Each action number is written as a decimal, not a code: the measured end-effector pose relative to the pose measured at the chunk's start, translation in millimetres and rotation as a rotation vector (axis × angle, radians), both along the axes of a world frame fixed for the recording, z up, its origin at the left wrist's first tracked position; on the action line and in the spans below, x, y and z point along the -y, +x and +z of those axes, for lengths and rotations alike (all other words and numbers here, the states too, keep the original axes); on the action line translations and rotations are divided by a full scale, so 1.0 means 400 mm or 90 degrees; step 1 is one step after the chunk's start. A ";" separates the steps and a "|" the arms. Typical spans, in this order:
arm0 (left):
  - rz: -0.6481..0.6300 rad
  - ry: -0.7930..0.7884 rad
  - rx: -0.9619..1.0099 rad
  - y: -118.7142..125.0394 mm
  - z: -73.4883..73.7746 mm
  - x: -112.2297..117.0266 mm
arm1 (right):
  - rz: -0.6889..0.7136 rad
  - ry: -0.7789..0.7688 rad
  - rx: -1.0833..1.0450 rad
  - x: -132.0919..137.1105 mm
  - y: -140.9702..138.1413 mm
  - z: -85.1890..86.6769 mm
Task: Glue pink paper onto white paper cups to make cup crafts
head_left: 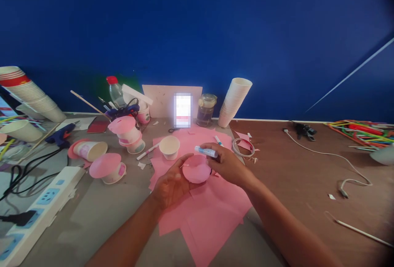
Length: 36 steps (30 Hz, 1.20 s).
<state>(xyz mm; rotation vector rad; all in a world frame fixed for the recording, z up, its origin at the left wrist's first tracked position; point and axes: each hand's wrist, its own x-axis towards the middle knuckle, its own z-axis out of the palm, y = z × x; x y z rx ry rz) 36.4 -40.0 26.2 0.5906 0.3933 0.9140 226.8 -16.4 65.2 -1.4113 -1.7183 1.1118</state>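
My right hand [227,163] is closed round a glue stick [207,151], a white tube with a blue label, held sideways above a round pink paper piece [197,170]. My left hand [172,183] grips that paper's left edge, thumb on top and the other fingers partly hidden beneath it. Both hands are over a spread of pink paper sheets [212,222]. Just beyond my left hand stands a white paper cup [169,148], upright, with a white marker [147,151] lying to its left.
Cups with pink paper brims [106,167] stand at left, near a power strip [43,201] and a blue glue gun [60,133]. At the back are a lit phone [182,110], a glass jar [206,110] and a tall cup stack [234,103]. A tape roll [243,148] and white cable [320,151] lie right.
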 end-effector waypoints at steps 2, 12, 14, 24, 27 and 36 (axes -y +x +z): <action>-0.003 -0.013 -0.004 -0.001 -0.006 -0.003 | 0.000 0.001 -0.003 -0.001 -0.003 -0.005; 0.098 -0.078 -0.062 0.024 -0.023 0.002 | 0.021 0.017 -0.004 0.001 -0.030 -0.037; 0.113 -0.089 -0.078 0.034 -0.024 0.003 | 0.003 0.025 -0.006 0.001 -0.033 -0.040; 0.178 -0.120 -0.080 0.037 -0.038 -0.010 | -0.001 0.131 0.050 0.051 -0.033 0.035; 0.172 -0.098 -0.072 0.032 -0.039 -0.013 | 0.089 0.177 0.118 0.069 -0.047 0.036; 0.153 -0.070 -0.041 0.033 -0.029 -0.014 | 0.155 0.246 0.248 0.072 -0.071 -0.010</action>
